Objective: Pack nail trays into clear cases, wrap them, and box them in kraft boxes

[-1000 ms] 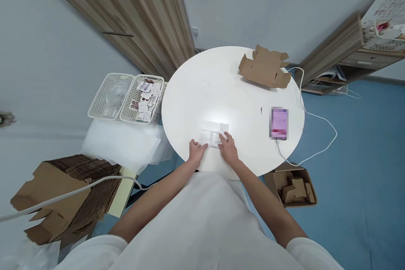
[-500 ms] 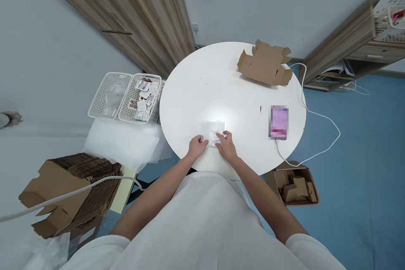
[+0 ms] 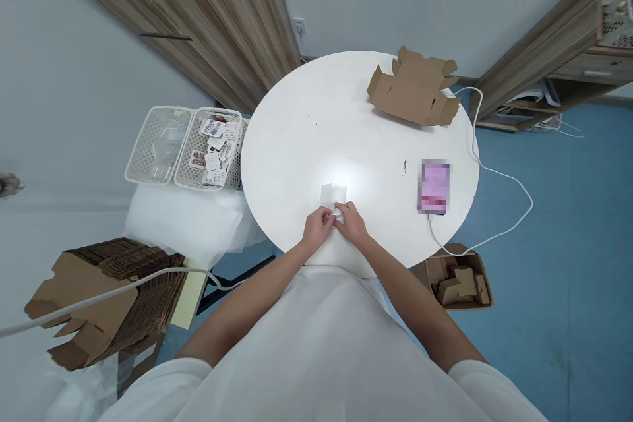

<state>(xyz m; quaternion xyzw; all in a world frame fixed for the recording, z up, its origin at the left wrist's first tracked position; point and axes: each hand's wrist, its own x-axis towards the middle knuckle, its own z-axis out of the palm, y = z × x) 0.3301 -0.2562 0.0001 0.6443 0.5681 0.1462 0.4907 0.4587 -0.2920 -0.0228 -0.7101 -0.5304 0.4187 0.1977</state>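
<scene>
A small white folded sheet lies on the round white table near its front edge. My left hand and my right hand meet at the sheet's near end, fingers pinched together on it. The two hands touch each other there. The part of the sheet under my fingers is hidden.
A flat brown cardboard box blank lies at the table's far right. A phone on a white cable rests at the right edge. Two white baskets stand left, one holding small packets. Folded cartons are stacked at lower left; an open box sits on the floor.
My hands have come together from either side of the sheet, folding it narrower. The sheet now looks smaller and both hands pinch its near end.
</scene>
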